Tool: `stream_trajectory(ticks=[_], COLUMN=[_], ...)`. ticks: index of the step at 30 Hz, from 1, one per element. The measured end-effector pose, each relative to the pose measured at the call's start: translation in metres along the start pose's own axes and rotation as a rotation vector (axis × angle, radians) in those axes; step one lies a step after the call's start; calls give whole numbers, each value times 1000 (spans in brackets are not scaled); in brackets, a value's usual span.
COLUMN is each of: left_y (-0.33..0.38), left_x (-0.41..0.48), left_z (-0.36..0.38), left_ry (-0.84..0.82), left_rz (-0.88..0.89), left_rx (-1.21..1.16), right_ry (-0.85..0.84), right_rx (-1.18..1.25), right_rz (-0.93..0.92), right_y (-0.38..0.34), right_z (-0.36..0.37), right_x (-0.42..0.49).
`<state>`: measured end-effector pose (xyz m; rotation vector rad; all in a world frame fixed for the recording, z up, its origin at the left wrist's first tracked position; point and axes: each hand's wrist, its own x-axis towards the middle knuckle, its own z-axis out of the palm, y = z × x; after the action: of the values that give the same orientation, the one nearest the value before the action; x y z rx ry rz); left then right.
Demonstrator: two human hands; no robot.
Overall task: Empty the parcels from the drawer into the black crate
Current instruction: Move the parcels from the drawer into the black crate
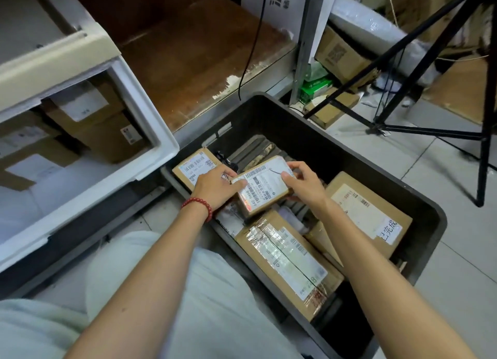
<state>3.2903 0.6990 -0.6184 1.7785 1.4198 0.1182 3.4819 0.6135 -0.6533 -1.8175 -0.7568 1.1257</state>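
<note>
A small cardboard parcel (pixel 262 186) with a white label is held over the black crate (pixel 309 122). My left hand (pixel 215 188) grips its left end and my right hand (pixel 302 182) grips its right end. Inside the crate lie several parcels: a labelled one (pixel 192 165) at the far left, a taped one (pixel 287 259) in front and a large one (pixel 368 210) on the right. The white drawer (pixel 150 111) stands pulled out at the left, with several brown parcels (pixel 102 127) still inside it.
A black tripod (pixel 403 84) stands on the tiled floor to the right of the crate. Behind the crate is a brown wooden surface (pixel 193 57) with a black cable hanging over it. Cardboard boxes and a green pack sit at the back right.
</note>
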Motion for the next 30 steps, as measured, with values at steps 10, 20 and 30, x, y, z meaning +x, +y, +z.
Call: stream_trajectory(ticks=[10,20,30], left_y=[-9,-33,-43], left_x=[1,6,-3], left_z=[-3,-7,-9], left_ry=[-44,-39,51], left_rz=[79,11,27], left_rx=[324,738,686], right_ry=[-6,-85,-213], right_rx=[-186,-352,-573], right_rz=[-30,-42,0], right_y=[-1,-1,-6], right_z=[8,44,51], right_x=[13,8,2])
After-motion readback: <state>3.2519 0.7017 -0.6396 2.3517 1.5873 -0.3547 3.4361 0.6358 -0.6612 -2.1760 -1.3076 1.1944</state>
